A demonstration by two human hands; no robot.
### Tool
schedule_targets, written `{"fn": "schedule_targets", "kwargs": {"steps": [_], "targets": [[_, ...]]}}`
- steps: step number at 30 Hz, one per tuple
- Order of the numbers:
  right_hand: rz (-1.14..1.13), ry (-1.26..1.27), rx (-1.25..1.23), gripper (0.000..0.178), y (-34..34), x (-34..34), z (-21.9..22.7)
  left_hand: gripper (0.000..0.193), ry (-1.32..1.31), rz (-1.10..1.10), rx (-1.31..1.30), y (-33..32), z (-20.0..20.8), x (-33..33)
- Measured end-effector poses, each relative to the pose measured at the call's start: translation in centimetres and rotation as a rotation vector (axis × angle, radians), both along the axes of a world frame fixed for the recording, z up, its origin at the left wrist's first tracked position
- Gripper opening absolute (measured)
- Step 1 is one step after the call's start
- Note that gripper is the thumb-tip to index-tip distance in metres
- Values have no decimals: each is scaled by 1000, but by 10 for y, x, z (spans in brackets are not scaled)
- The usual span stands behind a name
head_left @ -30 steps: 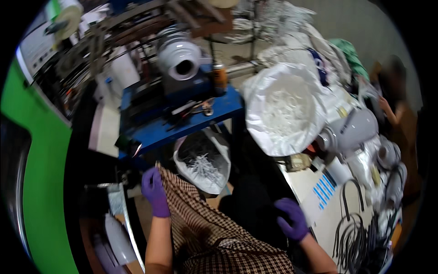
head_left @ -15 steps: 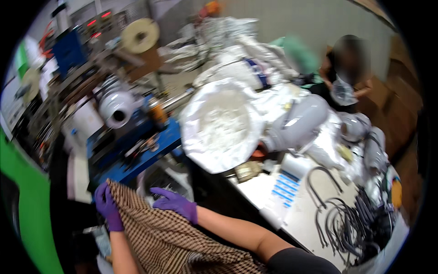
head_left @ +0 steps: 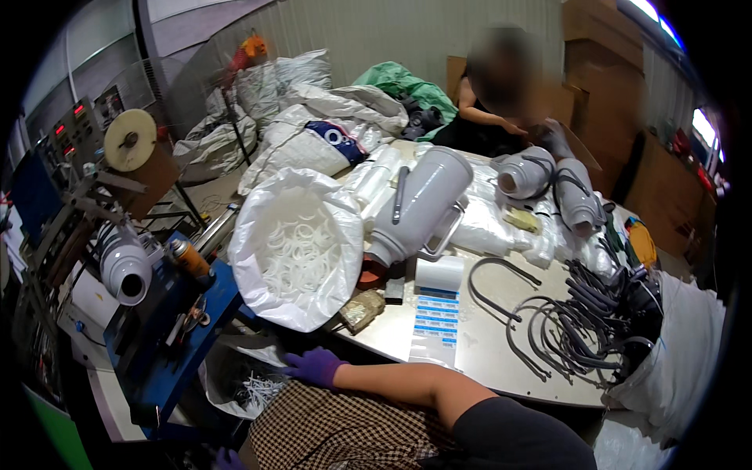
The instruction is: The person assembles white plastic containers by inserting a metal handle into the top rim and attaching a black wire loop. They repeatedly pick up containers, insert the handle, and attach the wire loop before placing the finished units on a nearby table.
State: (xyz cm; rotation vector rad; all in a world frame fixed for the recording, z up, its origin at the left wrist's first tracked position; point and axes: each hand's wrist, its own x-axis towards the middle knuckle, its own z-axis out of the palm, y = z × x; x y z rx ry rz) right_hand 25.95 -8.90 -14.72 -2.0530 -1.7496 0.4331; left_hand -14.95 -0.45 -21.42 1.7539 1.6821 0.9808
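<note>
A: Where do we find the checked cloth [head_left: 345, 423]?

B: We see it at the bottom centre of the frame, spread below the right hand [head_left: 315, 367], which lies along its upper edge. The two look close together, but we cannot tell whether the glove presses on the fabric.

A: And how do we read that hand?

B: It is open, its purple-gloved fingers pointing toward the left of the frame, and we make out nothing in its grasp. Just beside the fingertips, a small bag [head_left: 270, 354] holds pale strips [head_left: 260, 392].

A: What about the left hand [head_left: 229, 459]?

B: We catch only a bit of purple glove at the lower edge, just left of the cloth. We cannot tell whether it grips the fabric.

A: What lies around them?

B: At the lower left we have a blue bench [head_left: 223, 301] with an orange can [head_left: 192, 260]. Above the right hand, a large white bag [head_left: 247, 258] holds white rings [head_left: 301, 249]. On the pale table [head_left: 482, 352], a grey bottle-shaped housing [head_left: 431, 196] lies tilted, a blue-striped sheet [head_left: 436, 317] below it, dark hoses [head_left: 587, 298] toward the right. We see another person [head_left: 482, 117] at the upper right.
</note>
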Motion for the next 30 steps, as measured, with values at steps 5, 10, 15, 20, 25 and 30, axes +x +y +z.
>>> {"fn": "schedule_targets", "kwargs": {"steps": [5,10,15,20,25,30], "targets": [[-130,72,-264,40,-7,3,-96,21,248,-53,-149,-71,26,-8],[-158,-30,-276,30,-11,2,-91,28,55,-65,-164,-9,-46,-24],[-109,-216,-187,20,-21,33,-68,29,146,-164,328,87,-72,-9],[-5,-254,-154,15,-9,45,-104,26,56,-215,232,110,-70,4],[-75,3,-130,39,-58,57,-122,59,-166,-27,-138,36,-105,8],[107,87,347,42,-94,35,-56,26,-162,121,-43,-85,-147,-103]]}}
